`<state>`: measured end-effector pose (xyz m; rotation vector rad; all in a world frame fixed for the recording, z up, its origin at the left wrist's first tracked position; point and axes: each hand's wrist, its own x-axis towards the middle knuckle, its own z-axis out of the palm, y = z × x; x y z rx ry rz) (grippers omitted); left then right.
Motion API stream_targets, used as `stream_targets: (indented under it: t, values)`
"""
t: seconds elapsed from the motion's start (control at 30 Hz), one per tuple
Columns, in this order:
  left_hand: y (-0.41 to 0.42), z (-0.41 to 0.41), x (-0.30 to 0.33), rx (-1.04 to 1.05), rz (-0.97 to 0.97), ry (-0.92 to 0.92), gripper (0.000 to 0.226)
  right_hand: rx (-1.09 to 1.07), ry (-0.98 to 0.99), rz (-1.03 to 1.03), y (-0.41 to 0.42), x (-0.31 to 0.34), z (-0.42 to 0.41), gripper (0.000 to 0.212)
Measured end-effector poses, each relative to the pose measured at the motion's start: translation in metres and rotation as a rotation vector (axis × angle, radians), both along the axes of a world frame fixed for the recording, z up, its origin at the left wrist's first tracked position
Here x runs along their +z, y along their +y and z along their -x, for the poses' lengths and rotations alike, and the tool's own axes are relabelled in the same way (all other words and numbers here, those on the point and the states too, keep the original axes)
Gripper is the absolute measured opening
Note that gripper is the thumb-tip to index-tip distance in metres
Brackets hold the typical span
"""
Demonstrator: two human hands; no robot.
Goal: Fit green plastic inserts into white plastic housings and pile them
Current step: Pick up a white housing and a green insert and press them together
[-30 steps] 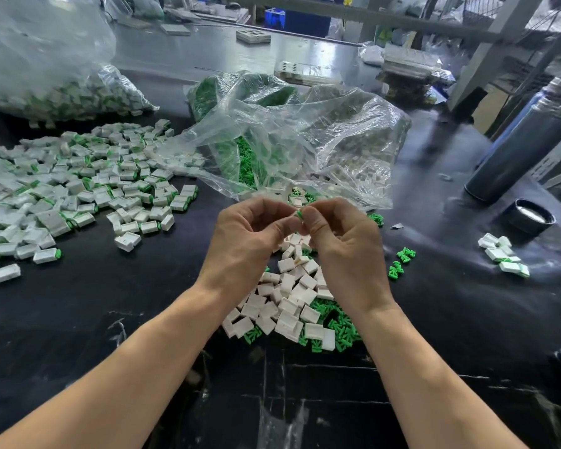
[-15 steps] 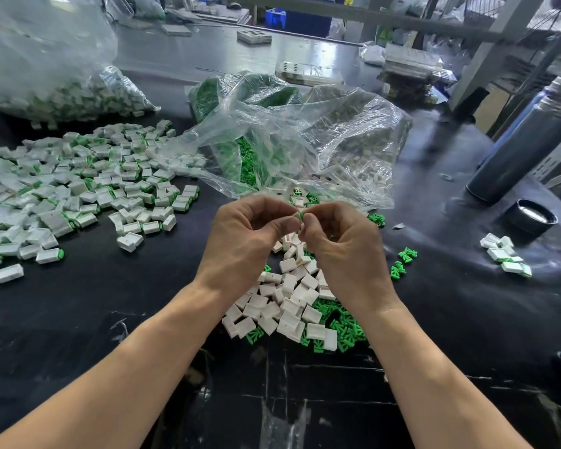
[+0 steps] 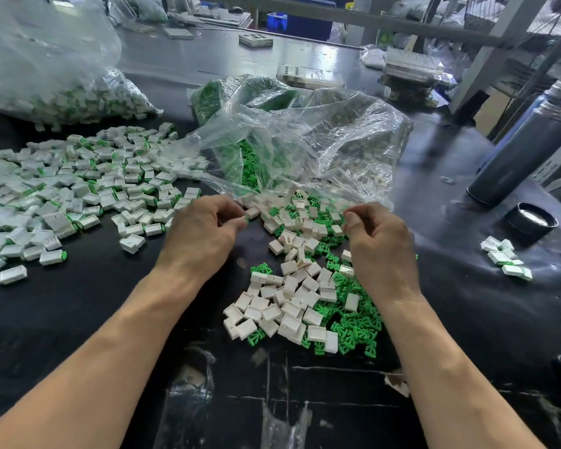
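My left hand (image 3: 204,231) pinches an assembled white housing with a green insert (image 3: 251,212) between thumb and fingertips. My right hand (image 3: 379,241) hovers to the right over the loose heap, fingers curled against the thumb, with nothing visible in it. Between and below my hands lies a heap of loose white housings (image 3: 282,306) mixed with green inserts (image 3: 353,325). A wide pile of assembled pieces (image 3: 78,189) spreads over the black table at the left.
An open clear bag of green inserts (image 3: 266,131) lies behind the heap. A full bag of pieces (image 3: 46,76) sits at the far left. At the right are a dark flask (image 3: 528,150), its black cap (image 3: 531,218) and a few assembled pieces (image 3: 506,257).
My hands were joined, pressing one piece together above the heap. They have parted: the left keeps the assembled piece and shifts left, the right has moved right and down.
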<state>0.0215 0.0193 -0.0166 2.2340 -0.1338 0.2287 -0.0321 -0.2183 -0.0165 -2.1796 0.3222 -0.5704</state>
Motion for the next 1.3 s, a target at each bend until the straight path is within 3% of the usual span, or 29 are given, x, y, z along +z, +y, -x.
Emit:
stream_targets:
  t: [0.1, 0.3, 0.53, 0.67, 0.77, 0.9, 1.07, 1.3]
  values:
    - [0.013, -0.009, -0.002, 0.092, -0.252, -0.074, 0.006, -0.121, 0.090, 0.161, -0.017, 0.002, -0.003, 0.015]
    - [0.029, -0.018, -0.004, 0.268, -0.468, -0.116, 0.012, -0.198, 0.224, 0.300, -0.039, -0.004, -0.011, 0.026]
    - [0.030, -0.019, -0.005, 0.337, -0.457, -0.108, 0.023, -0.154, 0.320, 0.374, -0.041, -0.009, -0.016, 0.038]
    - [0.012, -0.009, -0.001, 0.112, -0.319, -0.204, 0.018, -0.123, 0.289, 0.374, -0.037, -0.008, -0.016, 0.035]
    - [-0.006, 0.005, 0.002, -0.091, -0.199, -0.113, 0.016, -0.086, 0.259, 0.390, -0.032, -0.005, -0.014, 0.030]
    - [-0.019, 0.015, 0.000, -0.228, -0.230, -0.014, 0.013, -0.050, 0.246, 0.373, -0.022, -0.002, -0.010, 0.021]
    - [-0.025, 0.018, -0.004, -0.213, -0.279, 0.036, 0.020, -0.004, 0.242, 0.327, -0.009, 0.001, -0.006, 0.014]
    - [-0.029, 0.017, -0.007, -0.189, -0.253, 0.019, 0.017, 0.002, 0.255, 0.303, -0.008, 0.002, -0.006, 0.026]
